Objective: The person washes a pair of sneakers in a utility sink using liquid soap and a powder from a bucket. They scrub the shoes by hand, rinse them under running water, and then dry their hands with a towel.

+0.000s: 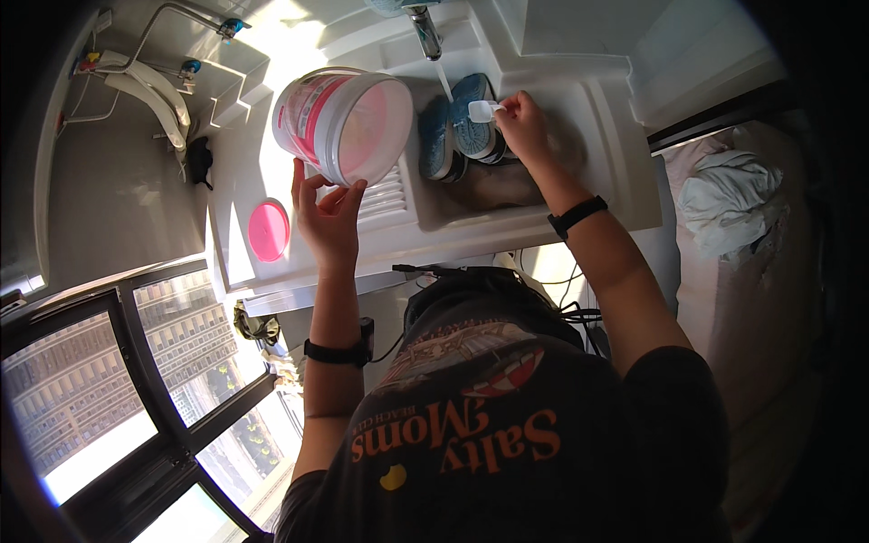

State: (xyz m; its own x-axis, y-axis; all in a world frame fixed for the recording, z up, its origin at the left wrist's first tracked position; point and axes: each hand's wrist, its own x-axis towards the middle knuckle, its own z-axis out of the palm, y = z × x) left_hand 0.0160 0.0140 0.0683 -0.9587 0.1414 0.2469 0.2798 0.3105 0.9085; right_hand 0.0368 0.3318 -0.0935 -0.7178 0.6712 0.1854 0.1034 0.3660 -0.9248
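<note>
My left hand [329,210] grips the lower edge of a white plastic tub [326,129] with a pink printed label. The tub is tilted, its open mouth towards the basin, and a pale layer shows inside. My right hand [523,129] pinches the handle of a small white plastic scoop [483,111], held over a pair of shoes. The left shoe [438,136] and the right shoe [474,125] lie side by side in the sink basin [502,193], blue textured sides facing up. A chrome faucet [425,34] runs a thin stream of water down towards them.
A round pink lid [268,231] lies on the sink counter, left of a ribbed washboard [383,197]. Hoses and taps [227,28] hang on the wall at upper left. A window [197,339] is at lower left. Bundled cloth [730,197] sits at right.
</note>
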